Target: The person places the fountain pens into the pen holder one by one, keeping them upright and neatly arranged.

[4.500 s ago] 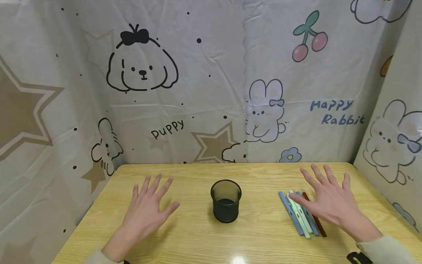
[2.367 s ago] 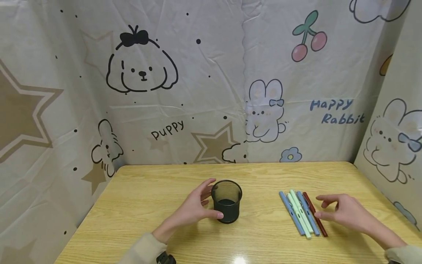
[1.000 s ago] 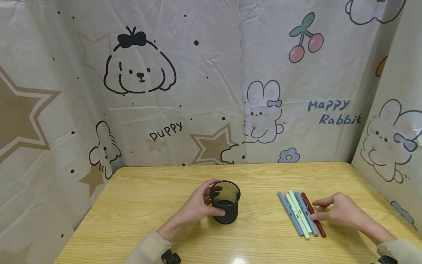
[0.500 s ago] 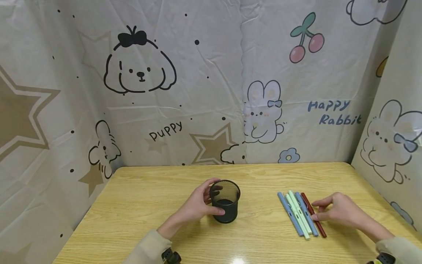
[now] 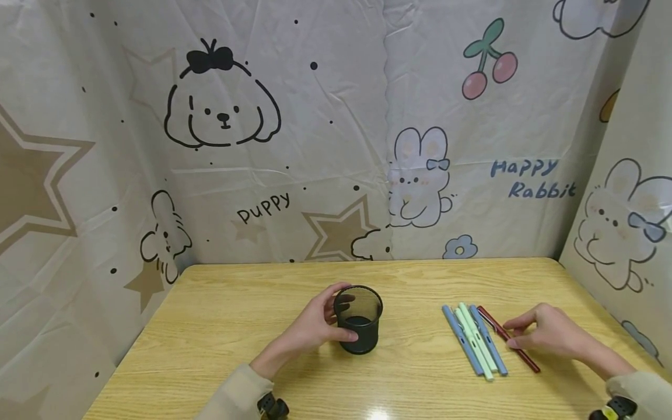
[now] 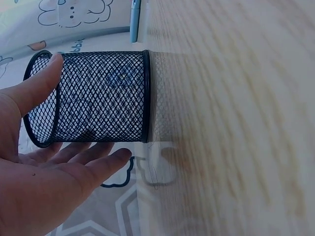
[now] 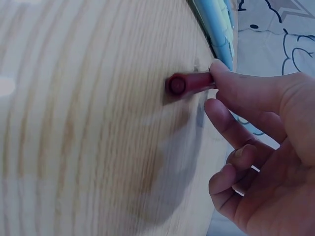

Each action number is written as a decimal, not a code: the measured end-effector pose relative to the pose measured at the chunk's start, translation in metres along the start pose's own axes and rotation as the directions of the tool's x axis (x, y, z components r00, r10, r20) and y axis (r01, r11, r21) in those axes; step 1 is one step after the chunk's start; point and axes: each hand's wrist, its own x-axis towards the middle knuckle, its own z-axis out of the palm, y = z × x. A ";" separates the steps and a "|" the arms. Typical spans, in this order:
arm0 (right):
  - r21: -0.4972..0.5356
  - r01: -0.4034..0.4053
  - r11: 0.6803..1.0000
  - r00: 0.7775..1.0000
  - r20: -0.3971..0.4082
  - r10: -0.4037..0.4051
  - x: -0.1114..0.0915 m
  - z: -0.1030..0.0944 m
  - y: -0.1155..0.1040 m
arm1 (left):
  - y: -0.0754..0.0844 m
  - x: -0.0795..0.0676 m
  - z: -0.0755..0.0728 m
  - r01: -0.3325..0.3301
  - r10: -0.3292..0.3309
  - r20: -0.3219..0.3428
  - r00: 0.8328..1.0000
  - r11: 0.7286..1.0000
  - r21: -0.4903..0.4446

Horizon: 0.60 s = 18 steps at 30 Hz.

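A black mesh pen cup point(image 5: 362, 341) stands upright mid-table. My left hand point(image 5: 313, 328) holds it from the left, thumb on the near side and fingers behind; in the left wrist view the thumb point(image 6: 43, 84) lies by the rim of the cup point(image 6: 101, 98). My right hand point(image 5: 551, 333) pinches a dark red pen point(image 5: 527, 359) between thumb and fingers. That pen slants, its far end close to the row of other pens. In the right wrist view the red pen point(image 7: 192, 83) shows end-on, low over the wood, its far part hidden by the thumb.
Left of the red pen lie a blue pen point(image 5: 463, 341), light green pens point(image 5: 479, 349) and another blue pen point(image 5: 490, 343), side by side. The wooden table point(image 5: 252, 291) ends at a printed cloth backdrop point(image 5: 336, 146). Each wrist carries a strapped device.
My left hand came from the left and took hold of the pen cup. My right hand lowered to the red pen and pinched it; its near end has just swung right, away from the others.
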 end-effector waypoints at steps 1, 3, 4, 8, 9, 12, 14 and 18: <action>-0.003 0.007 1.000 1.000 0.003 -0.007 0.000 0.000 0.001 | 0.000 0.000 0.000 0.001 -0.001 0.001 1.000 1.000 0.001; -0.010 0.011 1.000 1.000 0.001 -0.010 0.000 -0.002 0.003 | 0.000 0.001 0.000 0.003 -0.003 0.002 1.000 1.000 0.002; -0.014 0.016 1.000 1.000 0.000 -0.016 0.000 -0.003 0.004 | 0.000 0.001 0.000 0.004 -0.004 0.001 1.000 1.000 0.003; -0.023 0.026 0.999 1.000 0.000 -0.026 -0.001 -0.006 0.007 | 0.000 0.001 0.000 0.009 -0.009 -0.002 1.000 1.000 -0.005; -0.022 0.035 0.999 0.999 0.004 -0.035 -0.001 -0.007 0.007 | 0.000 0.001 0.000 0.013 -0.013 -0.002 1.000 1.000 -0.008; -0.012 0.041 0.999 0.999 0.026 -0.041 -0.002 -0.008 0.009 | 0.000 0.001 -0.001 0.021 -0.021 -0.003 1.000 1.000 -0.015; -0.006 0.051 0.999 0.998 0.038 -0.051 -0.002 -0.008 0.010 | -0.001 0.001 -0.001 0.026 -0.026 -0.003 1.000 0.999 -0.021; -0.007 0.064 0.998 0.997 0.045 -0.064 -0.002 -0.007 0.011 | -0.002 0.002 -0.002 0.033 -0.033 -0.008 0.999 0.998 -0.048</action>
